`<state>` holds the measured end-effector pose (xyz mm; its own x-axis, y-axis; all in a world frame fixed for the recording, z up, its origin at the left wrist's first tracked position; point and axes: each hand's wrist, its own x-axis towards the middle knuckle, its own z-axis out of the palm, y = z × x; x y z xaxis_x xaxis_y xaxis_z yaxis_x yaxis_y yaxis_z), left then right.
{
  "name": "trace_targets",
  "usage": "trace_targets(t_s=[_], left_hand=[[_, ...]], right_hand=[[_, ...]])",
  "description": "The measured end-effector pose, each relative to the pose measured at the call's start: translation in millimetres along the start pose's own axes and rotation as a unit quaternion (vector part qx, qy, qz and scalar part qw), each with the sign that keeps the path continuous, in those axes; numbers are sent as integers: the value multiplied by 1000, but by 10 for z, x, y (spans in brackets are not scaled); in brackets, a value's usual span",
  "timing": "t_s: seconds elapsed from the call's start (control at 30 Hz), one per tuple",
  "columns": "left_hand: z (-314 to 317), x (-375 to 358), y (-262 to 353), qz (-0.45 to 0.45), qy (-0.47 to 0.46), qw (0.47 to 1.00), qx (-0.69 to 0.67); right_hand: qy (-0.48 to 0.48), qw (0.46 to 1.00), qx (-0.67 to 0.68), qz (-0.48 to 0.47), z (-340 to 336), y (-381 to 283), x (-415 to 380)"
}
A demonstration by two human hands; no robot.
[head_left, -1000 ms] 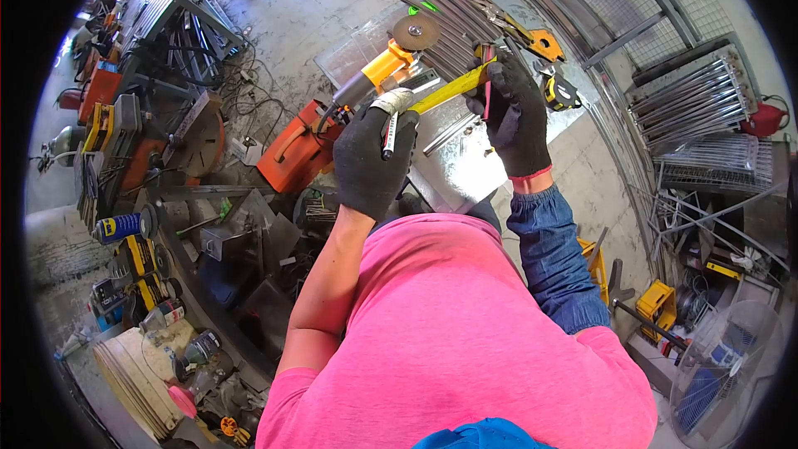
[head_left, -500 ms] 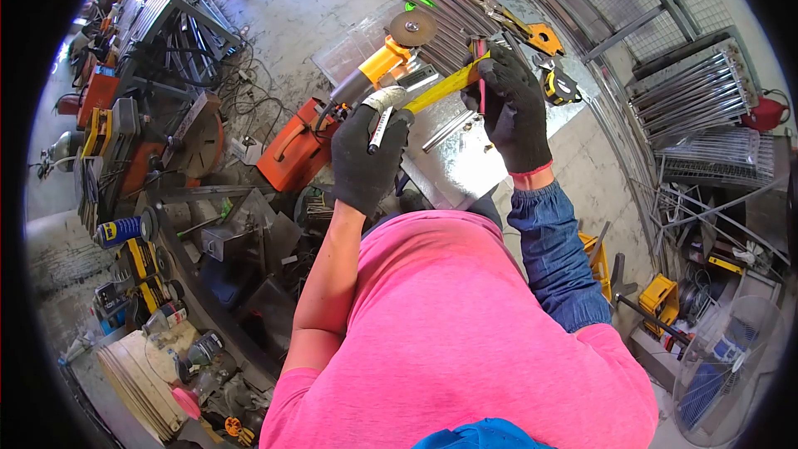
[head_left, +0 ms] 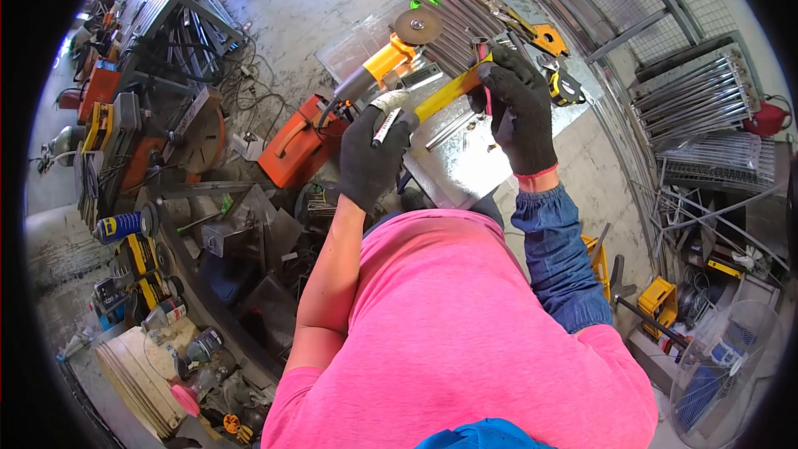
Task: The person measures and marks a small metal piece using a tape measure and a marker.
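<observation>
Black work gloves cover both hands. My left hand (head_left: 372, 154) is closed round a white marker (head_left: 387, 126), and its fingers also pinch the near end of a flat yellow strip (head_left: 449, 96) that looks like a tape measure blade. My right hand (head_left: 522, 112) grips the strip's other end, along with a narrow red-edged part (head_left: 487, 100) mostly hidden by the fingers. Below the strip lies a shiny metal sheet (head_left: 449, 187) with thin metal pieces on it. An orange angle grinder (head_left: 378, 66), its disc facing up, rests just beyond my left hand.
Several metal bars (head_left: 453, 21), a yellow-handled tool (head_left: 549, 39) and a yellow-black tape measure (head_left: 567, 89) lie ahead. An orange-red metal box (head_left: 291, 145) stands at left, near cables on the floor. At right are a stack of metal racks (head_left: 694, 100) and a fan (head_left: 723, 366).
Both hands have shifted slightly rightward in view, and the right hand has tilted a little, so less of the red-edged part shows. Both keep their hold on the yellow strip.
</observation>
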<state>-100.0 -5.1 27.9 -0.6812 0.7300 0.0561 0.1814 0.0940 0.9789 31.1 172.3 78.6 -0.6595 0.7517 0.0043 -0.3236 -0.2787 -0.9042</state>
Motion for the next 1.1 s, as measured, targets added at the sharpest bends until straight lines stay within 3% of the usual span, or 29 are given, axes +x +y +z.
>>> trace_targets(t_s=[0.1,0.17,0.2,0.37,0.47,0.6,0.67,0.73,0.8,0.9,1.0,1.1], left_hand=[[-59,52,-164,26,52,998,-33],[-155,163,-215,129,118,983,50],[-156,236,-38,148,113,982,-18],[-330,314,561,75,49,996,-23],[-269,358,786,-18,0,998,-52],[-237,431,930,7,-29,999,-18],[-245,414,1080,-56,-55,997,-5],[-218,423,1046,-48,-52,997,-10],[-182,438,1027,-39,-52,998,-16],[-202,426,975,-34,-57,998,18],[-241,422,917,1,-57,998,2],[-296,403,953,-17,-56,998,-19]], right_hand=[[-10,999,-41,0,-23,-39,15],[-13,998,-60,-9,-4,-44,2],[-17,997,-80,-18,10,-47,-7],[-26,996,-81,-15,63,-73,-32],[-33,993,-108,-29,70,-71,-28],[-34,991,-124,-35,117,-110,-52],[-58,989,-129,-53,90,-78,-56],[-81,985,-135,-71,49,-37,-67],[-88,996,-21,18,-19,1,-75],[-120,989,59,55,-150,108,-8],[-39,998,49,5,-56,128,-42],[-60,995,-61,-46,-18,39,-56]])
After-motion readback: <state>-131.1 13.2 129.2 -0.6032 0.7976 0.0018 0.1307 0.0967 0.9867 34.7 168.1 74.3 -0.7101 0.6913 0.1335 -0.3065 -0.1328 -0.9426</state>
